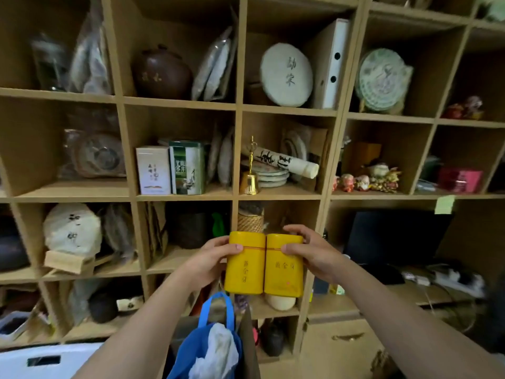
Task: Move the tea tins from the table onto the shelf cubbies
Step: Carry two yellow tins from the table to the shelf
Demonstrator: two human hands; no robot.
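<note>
Two yellow tea tins stand side by side, upright and touching, held in the air in front of the wooden cubby shelf (284, 110). My left hand (211, 259) grips the left yellow tin (244, 272), thumb across its lid seam. My right hand (311, 253) grips the right yellow tin (284, 274), fingers curled over its top and thumb on its front. Both tins hover level with the cubby that holds a rope-wrapped jar (250, 218). Two other tea tins, a white tin (153, 170) and a green tin (187, 168), stand in a cubby above to the left.
The cubbies are crowded with wrapped tea cakes (285, 75), a brown clay jar (161, 73), a brass bell (249, 181), a paper scroll (287, 163) and figurines (366, 181). A blue bag (210, 348) sits just below my hands. A dark monitor (396, 233) stands at right.
</note>
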